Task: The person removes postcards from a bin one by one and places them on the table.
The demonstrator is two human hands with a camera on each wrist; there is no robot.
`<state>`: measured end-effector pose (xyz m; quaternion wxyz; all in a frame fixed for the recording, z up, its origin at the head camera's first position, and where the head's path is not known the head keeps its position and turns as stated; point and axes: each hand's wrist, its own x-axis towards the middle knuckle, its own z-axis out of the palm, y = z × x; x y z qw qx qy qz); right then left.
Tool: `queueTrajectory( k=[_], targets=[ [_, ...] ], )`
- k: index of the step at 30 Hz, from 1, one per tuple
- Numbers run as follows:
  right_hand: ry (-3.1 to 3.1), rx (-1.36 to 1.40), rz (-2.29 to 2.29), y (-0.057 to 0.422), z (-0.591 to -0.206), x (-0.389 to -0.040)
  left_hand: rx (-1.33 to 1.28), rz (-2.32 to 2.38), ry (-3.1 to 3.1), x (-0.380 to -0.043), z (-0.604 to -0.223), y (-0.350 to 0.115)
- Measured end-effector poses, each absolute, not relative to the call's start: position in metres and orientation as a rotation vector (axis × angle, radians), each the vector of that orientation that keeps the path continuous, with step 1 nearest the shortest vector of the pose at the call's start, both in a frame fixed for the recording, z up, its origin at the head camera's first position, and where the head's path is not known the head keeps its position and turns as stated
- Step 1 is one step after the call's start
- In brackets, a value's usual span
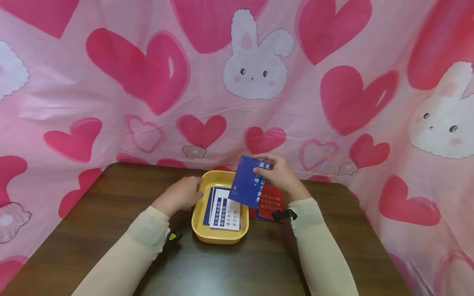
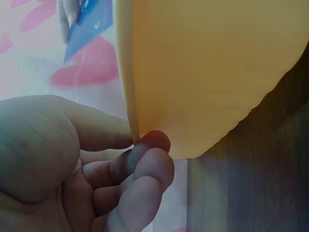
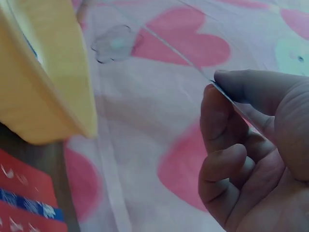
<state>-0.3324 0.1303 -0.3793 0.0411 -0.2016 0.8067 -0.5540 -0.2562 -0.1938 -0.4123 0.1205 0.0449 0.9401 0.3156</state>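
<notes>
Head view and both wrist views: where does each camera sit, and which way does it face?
Head: on the head, looking forward and down at the yellow tray and blue card; left hand, right hand and sleeves show.
Left wrist: on the left wrist, looking at the left hand gripping the tray's rim; right hand's fingers top left.
Right wrist: on the right wrist, looking at the right hand pinching the card, edge-on.
Shared: head and left wrist both show tray, card and both hands.

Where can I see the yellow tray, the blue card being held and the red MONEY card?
Yellow tray (image 1: pixel 221 237), head view: its near edge.
Blue card (image 1: pixel 244 181), head view: middle of its face.
Red MONEY card (image 1: pixel 272 199), head view: its printed face.
</notes>
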Motion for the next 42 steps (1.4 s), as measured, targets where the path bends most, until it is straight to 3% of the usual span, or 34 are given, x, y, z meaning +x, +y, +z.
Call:
queueTrajectory(
  k=[10, 20, 42],
  targets=[
    [2.552, -0.62, -1.501, 0.192, -0.365, -0.332, 0.154, 0.902, 2.747, -0.26, -0.414, -0.193],
    [2.672, -0.519, -1.289, 0.244, -0.384, -0.346, 0.133, 0.922, 2.737, -0.257, -0.412, -0.196],
    [2.743, -0.41, -0.987, 0.248, -0.436, -0.36, 0.136, 0.922, 2.736, -0.254, -0.41, -0.194]
  ],
)
